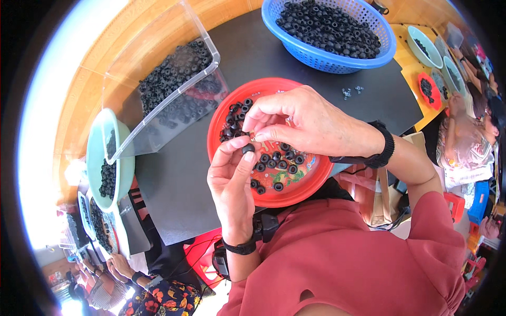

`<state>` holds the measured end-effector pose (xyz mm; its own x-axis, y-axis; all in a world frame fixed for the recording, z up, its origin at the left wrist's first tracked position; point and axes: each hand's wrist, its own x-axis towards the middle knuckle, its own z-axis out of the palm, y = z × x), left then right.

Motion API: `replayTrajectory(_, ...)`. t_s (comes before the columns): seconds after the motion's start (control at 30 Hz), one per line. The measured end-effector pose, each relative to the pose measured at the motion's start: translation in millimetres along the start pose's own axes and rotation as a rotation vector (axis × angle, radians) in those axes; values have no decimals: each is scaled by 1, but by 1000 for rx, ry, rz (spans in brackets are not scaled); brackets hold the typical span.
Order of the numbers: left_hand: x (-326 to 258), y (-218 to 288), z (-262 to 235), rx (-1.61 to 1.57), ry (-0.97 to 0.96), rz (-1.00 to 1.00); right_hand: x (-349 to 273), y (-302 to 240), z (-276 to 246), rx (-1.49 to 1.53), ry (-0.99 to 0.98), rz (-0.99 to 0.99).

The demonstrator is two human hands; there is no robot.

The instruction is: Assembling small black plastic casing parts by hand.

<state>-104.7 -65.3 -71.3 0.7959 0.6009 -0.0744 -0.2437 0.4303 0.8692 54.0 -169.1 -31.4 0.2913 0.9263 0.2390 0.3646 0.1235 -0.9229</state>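
Observation:
My left hand (232,181) is closed, with a small round black piece (248,149) pinched between thumb and fingertips. Close above it, my right hand (311,121) has thumb and forefinger nearly together; whether something tiny is between them I cannot make out. Both hands are over a round red tray (322,171) with a printed picture on its bottom. Several loose black ring-shaped pieces (276,156) lie on it near my hands, their holes showing. More black pieces (232,122) are heaped at the tray's left side, partly behind my fingers.
A blue perforated basket (316,57) full of black pieces stands at the back. To the left, a clear plastic bin (158,134) of them tilts beside a pale green basin (126,163). Tiny clear bits (346,94) lie on the dark tabletop (174,195). Other people sit at both sides.

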Motion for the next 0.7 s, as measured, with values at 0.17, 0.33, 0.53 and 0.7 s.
replayTrajectory(0.17, 5, 3, -1, 29, 3, 82, 7, -10, -1, -63, 55, -103)
replayTrajectory(0.33, 7, 14, 4, 123, 58, 123, 14, -18, -2, -161, 94, -206)
replayTrajectory(0.53, 18, 35, 13, 75, -4, 173, 27, -36, -11, -233, 98, -245)
replayTrajectory(0.7, 32, 61, 25, 144, -37, 265, 45, -56, -20, -206, 168, -369)
